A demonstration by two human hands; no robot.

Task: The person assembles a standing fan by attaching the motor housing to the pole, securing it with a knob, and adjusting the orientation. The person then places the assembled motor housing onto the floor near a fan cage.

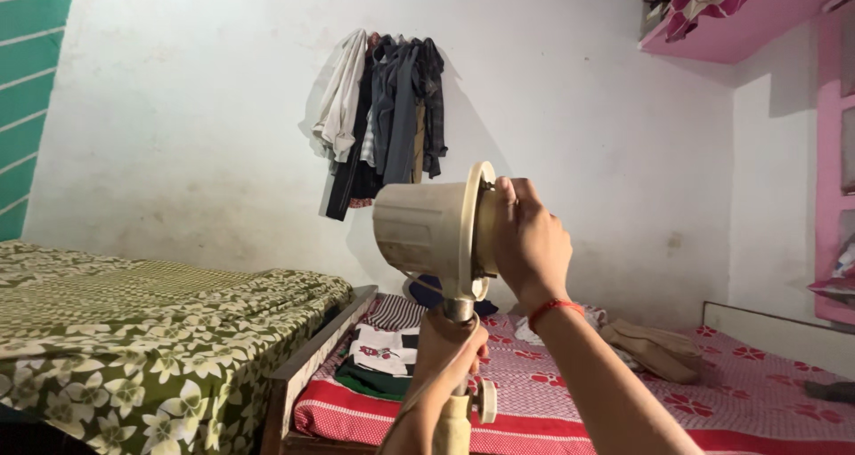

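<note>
Left hand point(452, 341) is wrapped around the metal stem below the cream plastic fan motor housing point(426, 231). Right hand point(527, 241) presses, fingers closed, on its front face. Housing sits mounted; no blade or guard visible.

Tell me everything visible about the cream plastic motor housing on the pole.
The cream, slightly yellowed plastic motor housing is a ribbed, tapering drum with a wider round flange, lying on its side atop a metal pole. The right hand grips its flange end; the left hand holds the pole below. It is raised before a white wall.
</note>
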